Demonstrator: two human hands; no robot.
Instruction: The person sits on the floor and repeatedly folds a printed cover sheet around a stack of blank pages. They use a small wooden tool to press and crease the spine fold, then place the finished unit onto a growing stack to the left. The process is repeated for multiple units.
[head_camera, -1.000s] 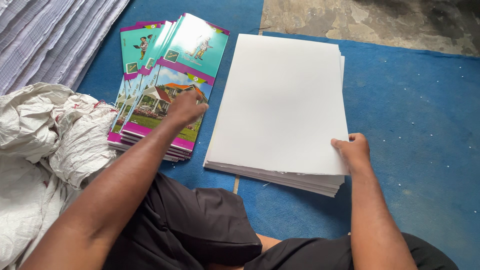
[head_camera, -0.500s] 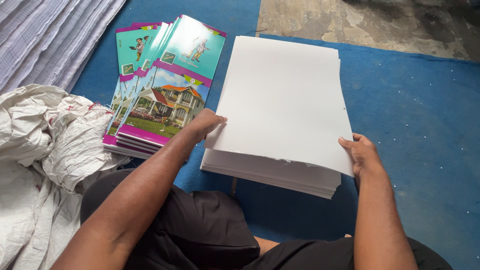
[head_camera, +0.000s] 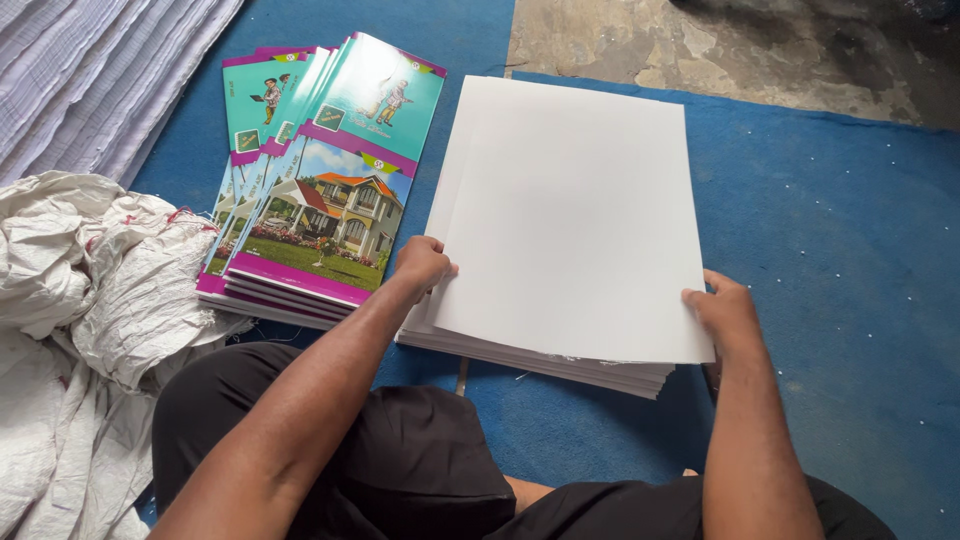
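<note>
The person is sitting over a stack of blank white sheets (head_camera: 545, 345) lying on the blue mat (head_camera: 830, 260), and is lifting the top white sheet (head_camera: 575, 215) askew from the pile. The left hand (head_camera: 422, 266) is pinching its near left edge with fingers curled shut on the paper; the right hand (head_camera: 722, 312) is gripping the near right corner, fingers closed around it. Held only along its near edge, the sheet is at risk of sagging, creasing, or dragging a second sheet with it. A careless swing leftward could knock the fanned pile of printed covers (head_camera: 315, 190) just beside the stack toward the crumpled white sack (head_camera: 95, 270).
</note>
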